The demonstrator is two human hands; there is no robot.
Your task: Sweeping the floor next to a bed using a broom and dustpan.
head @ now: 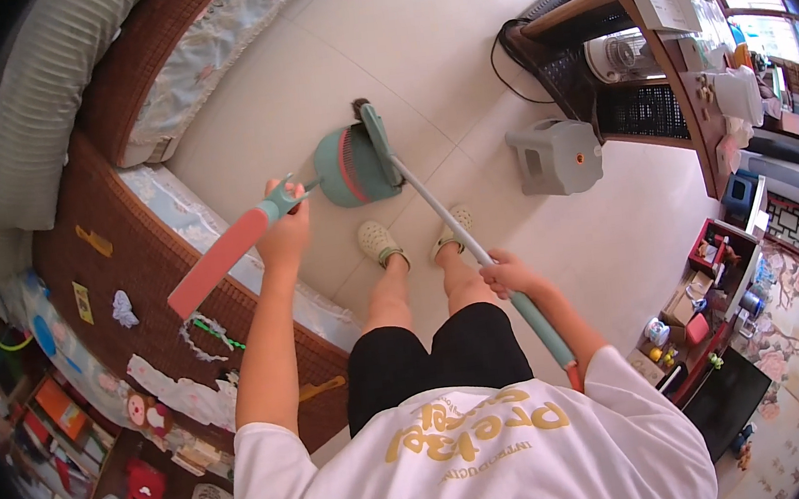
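Note:
My left hand [284, 226] is closed around the upper part of a dustpan's handle [222, 261], which is pink with a teal end. The teal dustpan [330, 170] sits on the floor with a row of comb teeth and a pink strip. Around a grey broom pole [430, 192] with a teal grip, my right hand [510, 271] is closed. The teal broom head [378, 138] rests over the open side of the pan. Dark bristles [360, 107] stick out at its far end. Whether any dirt lies in the pan, I cannot tell.
A grey plastic stool [556, 158] stands on the tiled floor [408, 51] to the right. Beyond it is a wooden desk [694, 116] with a loose black cable [495, 68] beside it. At left, a bed edge [157, 235] borders the floor, with small items on its mat.

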